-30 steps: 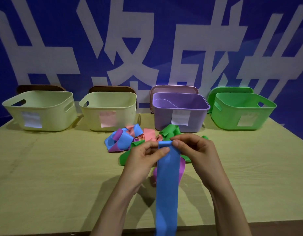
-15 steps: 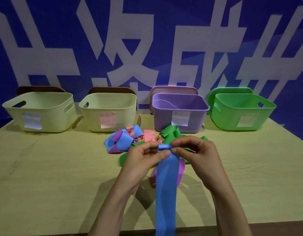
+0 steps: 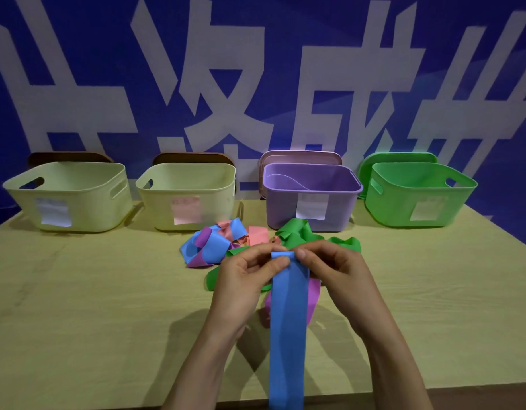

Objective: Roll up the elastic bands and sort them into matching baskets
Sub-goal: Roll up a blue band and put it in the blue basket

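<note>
Left hand (image 3: 241, 279): pinching the rolled top end of the blue band (image 3: 288, 315).
Right hand (image 3: 335, 270): pinching the same end, opposite side.
Blue band: over the table (image 3: 93, 306), hanging past the near edge, lower end cut off.
Behind: tangled pile of bands (image 3: 223, 242), partly hidden by the fingers.
Far edge: cream basket (image 3: 78, 199), second cream basket (image 3: 190, 196), purple basket (image 3: 312, 196), green basket (image 3: 418, 199); labels unreadable.

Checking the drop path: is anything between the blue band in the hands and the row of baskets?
Only the low pile of loose bands lies on the table between the blue band and the baskets; carrying over it looks unobstructed.
</note>
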Demonstrator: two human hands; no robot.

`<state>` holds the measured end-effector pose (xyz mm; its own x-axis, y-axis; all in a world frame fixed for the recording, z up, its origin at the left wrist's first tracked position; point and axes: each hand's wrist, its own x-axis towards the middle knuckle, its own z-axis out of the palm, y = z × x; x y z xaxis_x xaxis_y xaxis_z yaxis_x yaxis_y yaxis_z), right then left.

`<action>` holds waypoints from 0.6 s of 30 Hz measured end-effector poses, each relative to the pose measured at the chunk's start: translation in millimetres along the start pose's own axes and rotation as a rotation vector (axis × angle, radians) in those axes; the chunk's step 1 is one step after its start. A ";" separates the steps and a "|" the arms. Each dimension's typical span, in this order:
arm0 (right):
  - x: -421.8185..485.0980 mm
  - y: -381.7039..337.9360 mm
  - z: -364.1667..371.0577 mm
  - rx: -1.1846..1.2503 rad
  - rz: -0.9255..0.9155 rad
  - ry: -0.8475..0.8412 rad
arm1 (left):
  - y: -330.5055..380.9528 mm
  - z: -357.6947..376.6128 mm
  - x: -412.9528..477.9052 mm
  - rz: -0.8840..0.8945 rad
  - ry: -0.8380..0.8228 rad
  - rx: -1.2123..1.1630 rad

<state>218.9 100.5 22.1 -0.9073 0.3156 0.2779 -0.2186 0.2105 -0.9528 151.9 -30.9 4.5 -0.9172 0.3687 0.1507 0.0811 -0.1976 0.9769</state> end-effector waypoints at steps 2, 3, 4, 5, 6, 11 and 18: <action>1.1 1.8 -0.3 0.020 -0.002 0.016 | 0.5 0.4 -0.3 0.007 -0.001 0.006; 1.4 2.5 -0.5 0.020 -0.002 0.019 | 0.9 0.5 -0.8 0.012 -0.005 0.009; 1.6 3.4 -0.9 0.017 0.000 0.020 | 1.2 0.4 -1.3 0.013 -0.010 0.005; 1.6 3.7 -1.2 0.019 0.002 0.022 | 1.8 0.4 -1.9 0.009 -0.018 -0.004; 1.2 3.3 -1.5 0.020 0.001 0.026 | 2.4 0.4 -2.1 -0.001 -0.030 -0.015; 0.1 2.7 -3.5 0.018 -0.011 0.070 | 5.4 -2.0 -1.2 -0.107 -0.108 -0.080; -1.9 0.7 -4.5 0.036 -0.029 0.070 | 7.9 -1.5 -1.8 -0.119 -0.143 -0.082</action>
<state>222.1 104.2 21.5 -0.8734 0.3742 0.3117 -0.2578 0.1877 -0.9478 153.6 -34.5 11.7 -0.8530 0.5184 0.0603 -0.0624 -0.2161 0.9744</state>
